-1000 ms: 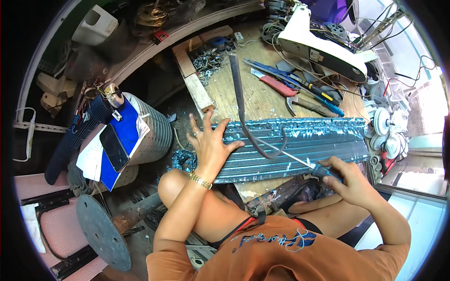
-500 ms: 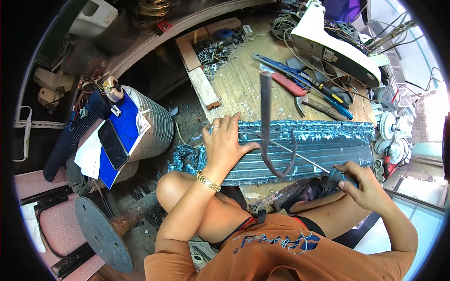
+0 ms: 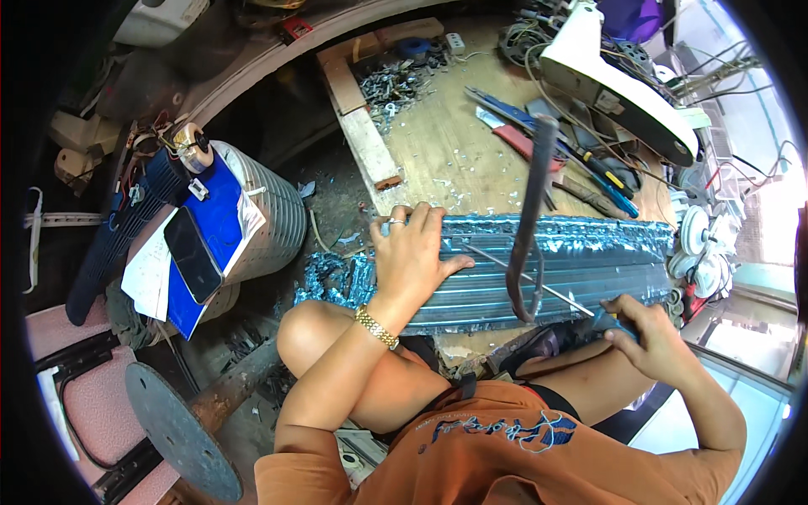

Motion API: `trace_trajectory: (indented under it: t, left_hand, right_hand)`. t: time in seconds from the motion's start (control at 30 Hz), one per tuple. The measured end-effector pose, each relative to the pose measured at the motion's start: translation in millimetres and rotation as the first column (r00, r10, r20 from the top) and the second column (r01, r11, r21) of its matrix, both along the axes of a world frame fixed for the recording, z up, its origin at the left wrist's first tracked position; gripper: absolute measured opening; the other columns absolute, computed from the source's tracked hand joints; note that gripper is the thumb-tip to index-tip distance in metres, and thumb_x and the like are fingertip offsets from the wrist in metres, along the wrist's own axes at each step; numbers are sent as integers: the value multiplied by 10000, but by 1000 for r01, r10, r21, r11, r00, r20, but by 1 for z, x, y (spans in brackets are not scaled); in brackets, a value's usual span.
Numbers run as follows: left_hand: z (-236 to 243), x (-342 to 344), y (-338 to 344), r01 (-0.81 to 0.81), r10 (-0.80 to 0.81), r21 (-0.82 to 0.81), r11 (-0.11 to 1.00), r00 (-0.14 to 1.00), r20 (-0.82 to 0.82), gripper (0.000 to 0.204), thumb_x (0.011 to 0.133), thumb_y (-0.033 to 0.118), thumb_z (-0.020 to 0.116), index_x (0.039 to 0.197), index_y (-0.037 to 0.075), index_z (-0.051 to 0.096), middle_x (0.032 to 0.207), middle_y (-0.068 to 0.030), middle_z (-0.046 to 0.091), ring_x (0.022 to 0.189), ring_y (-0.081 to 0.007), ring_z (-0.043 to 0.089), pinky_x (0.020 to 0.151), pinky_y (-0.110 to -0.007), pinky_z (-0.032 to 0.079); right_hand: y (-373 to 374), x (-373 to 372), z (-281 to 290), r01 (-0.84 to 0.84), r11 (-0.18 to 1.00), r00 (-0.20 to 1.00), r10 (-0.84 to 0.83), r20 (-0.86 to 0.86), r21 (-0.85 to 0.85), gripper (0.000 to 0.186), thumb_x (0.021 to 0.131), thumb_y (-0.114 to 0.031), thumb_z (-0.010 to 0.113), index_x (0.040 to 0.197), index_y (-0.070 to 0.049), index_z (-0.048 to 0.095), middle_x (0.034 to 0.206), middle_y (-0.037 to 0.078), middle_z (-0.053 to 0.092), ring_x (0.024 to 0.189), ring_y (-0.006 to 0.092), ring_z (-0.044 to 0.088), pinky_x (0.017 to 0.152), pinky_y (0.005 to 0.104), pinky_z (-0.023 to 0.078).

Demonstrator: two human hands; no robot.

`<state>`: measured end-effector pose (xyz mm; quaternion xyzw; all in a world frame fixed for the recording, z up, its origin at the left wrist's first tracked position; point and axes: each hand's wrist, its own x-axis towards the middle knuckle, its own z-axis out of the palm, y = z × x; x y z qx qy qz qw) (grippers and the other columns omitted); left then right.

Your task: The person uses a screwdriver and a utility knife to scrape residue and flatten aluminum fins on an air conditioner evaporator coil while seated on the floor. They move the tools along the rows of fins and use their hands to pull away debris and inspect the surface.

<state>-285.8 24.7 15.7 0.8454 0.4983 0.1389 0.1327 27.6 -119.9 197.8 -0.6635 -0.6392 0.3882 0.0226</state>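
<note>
Where the far left begins, we list one pink panel [image 3: 97, 408]; next, one grey metal disc [image 3: 181, 429], pierced with holes, on a rusty shaft [image 3: 244, 391]; above these, one ribbed metal drum [image 3: 278, 210], bearing white papers [image 3: 150, 278], a black phone [image 3: 194, 252] and a blue folder [image 3: 217, 189]; then a heap of shredded blue scraps [image 3: 324, 278], just beside the left hand [image 3: 412, 257]; this hand we find palm down, fingers extended, resting on the left end of the finned panel [image 3: 480, 295], with a ring [image 3: 397, 221] and a gold-coloured band [image 3: 376, 326] at the wrist; the finned panel, long, grey and blue, we locate across the near part of the wooden tabletop [image 3: 471, 164], its far edge ragged; beyond it, blue-handled pliers [image 3: 502, 107], one red cutter [image 3: 512, 139] and one hammer [image 3: 593, 199]; before it in our view, one dark bent strip [image 3: 532, 206], its support unclear; one white housing [image 3: 623, 93]; the right hand [image 3: 646, 332], closed around the blue handle of a long-shafted tool [image 3: 551, 290], whose shaft slants up-left over the panel; whether its tip touches, we cannot tell; at far right, white spools [image 3: 697, 231].
</note>
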Motion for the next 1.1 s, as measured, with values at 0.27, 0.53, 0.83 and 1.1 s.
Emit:
trace_trajectory:
  t: [0.27, 0.53, 0.83, 1.1]
  left_hand:
    - [1, 1, -2, -33, 30, 110, 993, 999, 30, 805, 634, 556, 933, 1251, 102, 688, 1180, -36, 693, 1110, -324, 618, 939, -500, 451]
    - [11, 18, -12, 99, -85, 232, 968, 994, -68, 1057, 726, 666, 854, 1550, 85, 538, 1417, -144, 619, 1448, -379, 499, 1207, -792, 123]
    - [-8, 39, -4, 62, -62, -4, 998, 995, 78, 895, 679, 677, 880, 1312, 105, 610, 1232, -95, 616, 1208, -347, 559, 1091, -669, 270]
    - [-13, 43, -4, 81, -82, 44, 996, 996, 25, 904, 671, 677, 883, 1290, 76, 614, 1222, -113, 622, 1204, -349, 561, 1083, -648, 287]
  right_hand:
    - [-46, -12, -15, 27, 991, 1000, -26, -8, 132, 399, 971, -174, 733, 1331, -42, 620, 1093, 232, 755, 942, 460, 733, 818, 516, 579]
    - [-54, 17, -4, 158, 987, 987, -158, -17, 12, 420, 959, -94, 713, 1364, -11, 638, 1075, 233, 744, 961, 412, 718, 870, 450, 540]
    - [4, 38, 18, 44, 997, 999, -46, -26, -59, 340, 960, -136, 735, 1274, -23, 669, 957, 261, 742, 900, 448, 736, 806, 484, 569]
    - [-9, 4, 21, -107, 990, 965, 126, 228, -93, 375, 951, -135, 735, 1297, -28, 639, 942, 217, 743, 851, 450, 733, 752, 518, 567]
